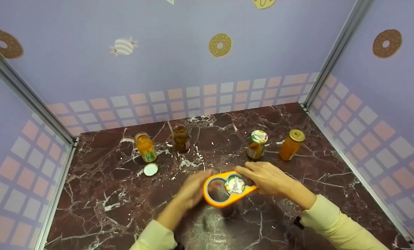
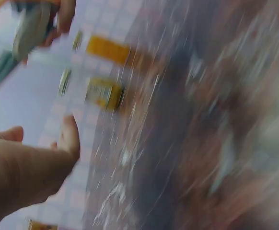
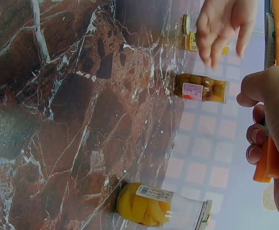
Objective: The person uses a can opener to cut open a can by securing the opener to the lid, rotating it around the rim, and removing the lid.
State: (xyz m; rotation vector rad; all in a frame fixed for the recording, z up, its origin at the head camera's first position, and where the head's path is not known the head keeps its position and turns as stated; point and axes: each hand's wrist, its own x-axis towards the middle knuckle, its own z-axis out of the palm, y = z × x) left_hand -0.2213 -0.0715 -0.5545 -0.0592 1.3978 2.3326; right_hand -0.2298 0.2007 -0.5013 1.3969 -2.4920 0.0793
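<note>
Walls: lavender panels on three sides, printed with brown doughnuts and a striped candy.
Lower band of the walls: pink and white checks, running round just above the tabletop.
Corner posts: grey metal, one at each back corner.
Tabletop: dark red-brown marble, crossed by white veins, glossy, with a pale reflection near the front edge.
Back left of the tabletop: orange-filled jar, upright and uncapped; white lid lying flat just in front; dark jar, upright, uncapped, near the wall.
Back right: jar with a green-and-white lid, upright; gold-lidded orange jar just beside, upright too.
Orange tool: raised above the tabletop near the front middle, grey-lined, with two joined round openings.
Patterned lid: visible within the right-hand opening; impossible to tell whether clasped there or lower down.
Right grip: narrow, curled round the handle end of the orange tool.
Left grip: wide and loose, near the tool's rounded end, blurred.
Sleeves: pale yellow, reaching in from the front.
</note>
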